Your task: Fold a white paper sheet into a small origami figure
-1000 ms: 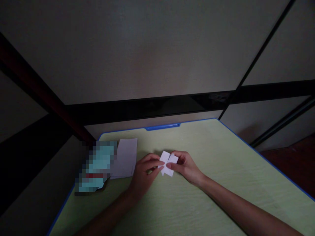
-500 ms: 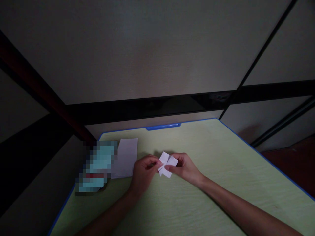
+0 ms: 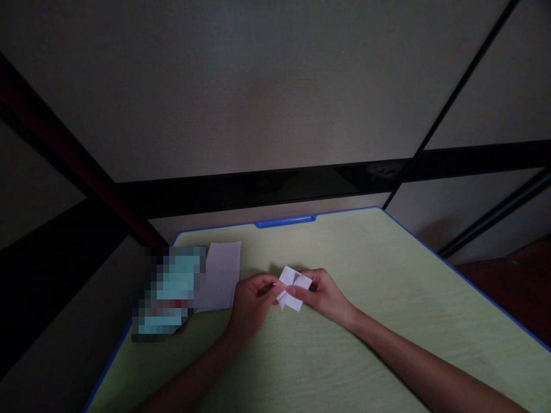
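Over the middle of the table, a small piece of folded white paper [image 3: 290,276] is held between my two hands, its flaps making a pinwheel-like outline. My left hand [image 3: 253,301] pinches its left side between thumb and fingers. On the opposite side my right hand [image 3: 323,293] grips it, with the thumb lying across the front near the centre and the fingers behind. Parts of the paper's underside and left flap are hidden by the fingers.
A stack of white paper sheets [image 3: 221,275] lies to the left on the pale green table [image 3: 365,355], which has a blue edge. Beside the sheets is a pixelated bluish object [image 3: 172,287]. A panelled wall [image 3: 275,103] rises behind the table.
My left fingers have drawn back slightly left and now pinch the paper's left flap. My right thumb has shifted a little left towards the centre. The sheets stay in place.
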Tool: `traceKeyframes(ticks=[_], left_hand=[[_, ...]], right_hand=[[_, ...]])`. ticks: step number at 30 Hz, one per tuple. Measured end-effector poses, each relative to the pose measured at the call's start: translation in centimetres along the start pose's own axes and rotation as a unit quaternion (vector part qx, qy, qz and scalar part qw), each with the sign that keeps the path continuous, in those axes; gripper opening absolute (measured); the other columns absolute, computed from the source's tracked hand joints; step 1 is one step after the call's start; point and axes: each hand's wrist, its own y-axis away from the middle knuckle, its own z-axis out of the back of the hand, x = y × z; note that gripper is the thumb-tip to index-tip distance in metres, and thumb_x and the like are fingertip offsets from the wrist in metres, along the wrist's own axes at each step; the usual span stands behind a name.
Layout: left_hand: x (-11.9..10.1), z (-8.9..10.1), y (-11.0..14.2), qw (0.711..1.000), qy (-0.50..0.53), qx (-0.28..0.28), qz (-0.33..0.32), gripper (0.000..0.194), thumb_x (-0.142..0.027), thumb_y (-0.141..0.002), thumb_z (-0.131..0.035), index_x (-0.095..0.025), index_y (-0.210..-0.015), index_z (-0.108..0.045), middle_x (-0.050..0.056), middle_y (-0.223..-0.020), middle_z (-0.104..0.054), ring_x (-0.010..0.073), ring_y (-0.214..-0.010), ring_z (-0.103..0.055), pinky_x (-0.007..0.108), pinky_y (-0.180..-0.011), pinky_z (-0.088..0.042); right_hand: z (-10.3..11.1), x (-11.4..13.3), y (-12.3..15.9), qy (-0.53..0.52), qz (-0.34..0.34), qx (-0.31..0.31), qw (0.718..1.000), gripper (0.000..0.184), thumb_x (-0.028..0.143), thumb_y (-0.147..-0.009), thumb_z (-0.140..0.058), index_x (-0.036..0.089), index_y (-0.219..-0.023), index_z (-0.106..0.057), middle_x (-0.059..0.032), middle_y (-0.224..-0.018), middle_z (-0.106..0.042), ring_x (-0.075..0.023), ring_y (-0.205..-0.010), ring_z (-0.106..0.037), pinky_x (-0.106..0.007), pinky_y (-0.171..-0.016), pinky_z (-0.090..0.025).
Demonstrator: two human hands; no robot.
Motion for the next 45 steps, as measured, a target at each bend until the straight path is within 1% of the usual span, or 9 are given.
traceKeyframes(ticks=[7, 11, 13, 16, 20, 29, 34, 41, 45], left_hand=[[0.02, 0.02, -0.08, 1.000, 0.003, 0.018, -0.012, 0.005, -0.018, -0.057, -0.060, -0.013, -0.056, -0.059, -0.001, -0.049, -0.058, 0.0078, -0.042, -0.048, 0.016, -0.040, -0.039], [0.19, 0.23, -0.12, 0.999, 0.007, 0.016, -0.047, 0.004, -0.018, -0.059, -0.059, -0.014, -0.058, -0.060, 0.000, -0.059, -0.059, 0.0091, -0.050, -0.052, 0.016, -0.043, -0.041], [0.26, 0.30, -0.12, 0.998, 0.015, 0.010, -0.054, 0.004, -0.018, -0.059, -0.060, -0.014, -0.057, -0.059, 0.000, -0.063, -0.060, 0.0101, -0.055, -0.053, 0.017, -0.046, -0.043], [0.28, 0.26, -0.12, 0.999, 0.024, -0.003, -0.040, 0.003, -0.017, -0.058, -0.061, -0.014, -0.057, -0.059, 0.000, -0.060, -0.061, 0.0109, -0.056, -0.055, 0.018, -0.050, -0.043], [0.19, 0.12, -0.08, 0.999, 0.039, -0.016, -0.019, 0.006, -0.015, -0.055, -0.062, -0.013, -0.056, -0.057, 0.000, -0.056, -0.062, 0.0109, -0.055, -0.056, 0.018, -0.051, -0.043], [0.36, 0.05, -0.05, 0.998, 0.059, -0.009, -0.035, 0.007, -0.015, -0.058, -0.061, -0.013, -0.056, -0.055, -0.001, -0.056, -0.061, 0.0084, -0.051, -0.053, 0.017, -0.049, -0.041], [0.46, -0.05, 0.01, 0.995, 0.087, -0.026, -0.042, 0.010, -0.013, -0.055, -0.063, -0.014, -0.053, -0.053, -0.002, -0.059, -0.060, 0.0085, -0.053, -0.053, 0.017, -0.049, -0.042], [0.33, -0.05, 0.22, 0.996, 0.073, -0.026, -0.034, 0.008, -0.015, -0.056, -0.062, -0.013, -0.053, -0.055, 0.000, -0.060, -0.060, 0.0097, -0.055, -0.053, 0.018, -0.051, -0.041], [0.30, -0.13, 0.26, 0.997, 0.069, -0.021, -0.032, 0.008, -0.013, -0.055, -0.062, -0.013, -0.053, -0.055, 0.000, -0.059, -0.060, 0.0097, -0.056, -0.053, 0.018, -0.052, -0.041]], right_hand=[[0.17, 0.17, 0.10, -0.012, 0.001, -0.001, 1.000, 0.025, 0.034, -0.061, -0.061, 0.012, -0.054, -0.055, 0.0032, -0.047, -0.049, -0.0064, -0.043, -0.039, -0.019, -0.042, -0.028], [0.32, 0.06, 0.08, -0.015, 0.006, -0.008, 1.000, 0.024, 0.033, -0.061, -0.061, 0.011, -0.053, -0.054, 0.0036, -0.047, -0.047, -0.0055, -0.042, -0.036, -0.019, -0.041, -0.026], [0.30, 0.02, 0.07, -0.019, 0.006, -0.008, 1.000, 0.024, 0.032, -0.059, -0.062, 0.011, -0.053, -0.055, 0.0038, -0.047, -0.047, -0.0053, -0.042, -0.036, -0.019, -0.041, -0.025], [0.21, 0.04, 0.05, -0.021, 0.000, -0.011, 1.000, 0.024, 0.032, -0.056, -0.065, 0.011, -0.053, -0.055, 0.0040, -0.047, -0.047, -0.0054, -0.042, -0.036, -0.019, -0.041, -0.025], [0.12, 0.14, 0.02, -0.010, -0.011, -0.018, 1.000, 0.025, 0.033, -0.054, -0.066, 0.011, -0.053, -0.054, 0.0035, -0.048, -0.048, -0.0054, -0.043, -0.036, -0.019, -0.042, -0.026], [0.11, 0.18, 0.04, 0.027, -0.013, -0.010, 1.000, 0.032, 0.040, -0.058, -0.061, 0.010, -0.052, -0.052, 0.0030, -0.047, -0.045, -0.0051, -0.043, -0.034, -0.018, -0.041, -0.025], [0.11, 0.20, 0.11, 0.033, -0.014, -0.010, 0.999, 0.031, 0.039, -0.058, -0.061, 0.011, -0.051, -0.050, 0.0037, -0.046, -0.043, -0.0050, -0.042, -0.034, -0.019, -0.041, -0.025], [-0.07, 0.62, 0.25, 0.035, -0.021, -0.018, 0.999, 0.027, 0.034, -0.059, -0.061, 0.011, -0.051, -0.050, 0.0024, -0.047, -0.047, -0.0063, -0.043, -0.039, -0.019, -0.042, -0.029], [-0.27, 0.62, 0.35, 0.050, -0.023, -0.023, 0.998, 0.024, 0.032, -0.058, -0.063, 0.011, -0.052, -0.051, 0.0031, -0.046, -0.046, -0.0056, -0.041, -0.037, -0.018, -0.039, -0.028]])
